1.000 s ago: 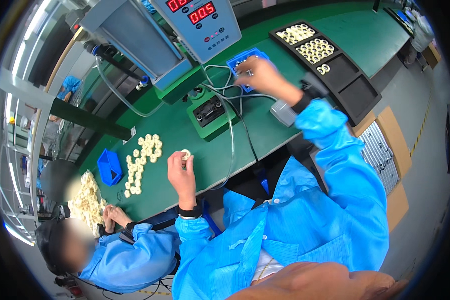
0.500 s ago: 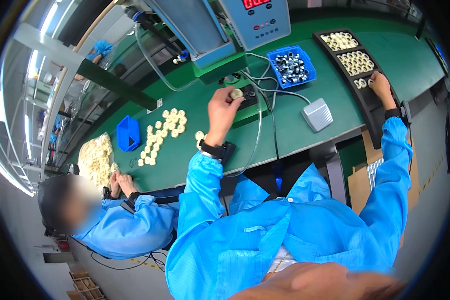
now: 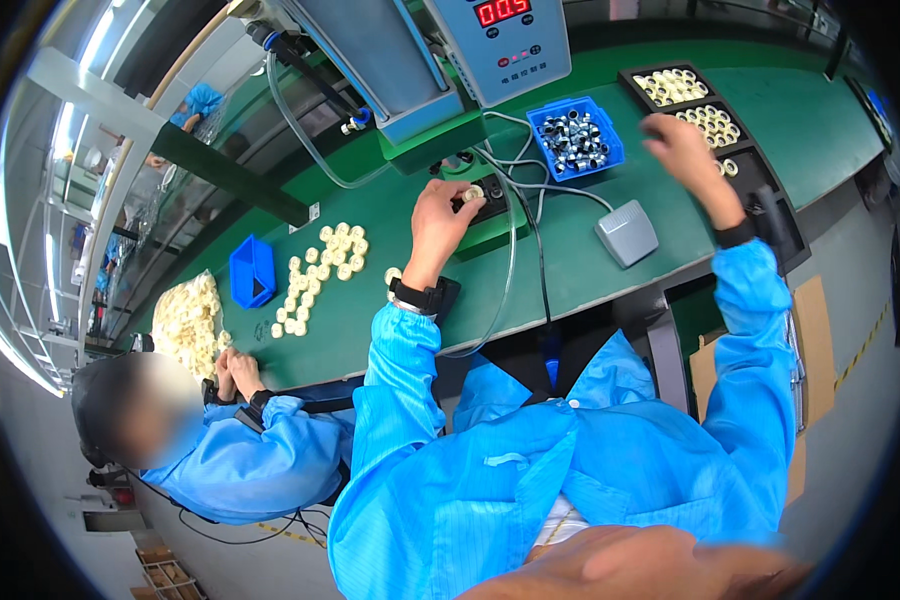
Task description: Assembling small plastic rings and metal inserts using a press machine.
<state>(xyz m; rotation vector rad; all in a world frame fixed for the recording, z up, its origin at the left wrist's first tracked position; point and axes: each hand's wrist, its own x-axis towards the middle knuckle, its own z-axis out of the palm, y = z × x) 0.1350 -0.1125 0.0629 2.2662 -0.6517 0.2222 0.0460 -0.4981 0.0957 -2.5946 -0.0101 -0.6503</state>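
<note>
My left hand [image 3: 438, 228] pinches a round cream plastic piece [image 3: 473, 194] at the black fixture block [image 3: 492, 192] under the press. Whether the piece sits in the fixture or just above it, I cannot tell. Away to the right, my right hand [image 3: 688, 160] is over the bench between the blue bin of metal sleeves [image 3: 577, 140] and the black compartment tray [image 3: 762, 165]. Its fingers look loosely apart, slightly blurred, and nothing shows in them. Rows of cream ring-shaped pieces [image 3: 710, 124] fill the tray's far compartments.
A grey foot pedal [image 3: 627, 233] with cables lies right of the press [image 3: 425, 125]. Loose cream pieces [image 3: 320, 270] spread on the green bench at left, near a small blue bin [image 3: 253, 272]. A co-worker's hands [image 3: 238, 374] are beside a cream heap [image 3: 187, 325].
My right hand has left the black tray and moved left toward the blue bin of sleeves. The left hand has brought the cream piece closer to the fixture.
</note>
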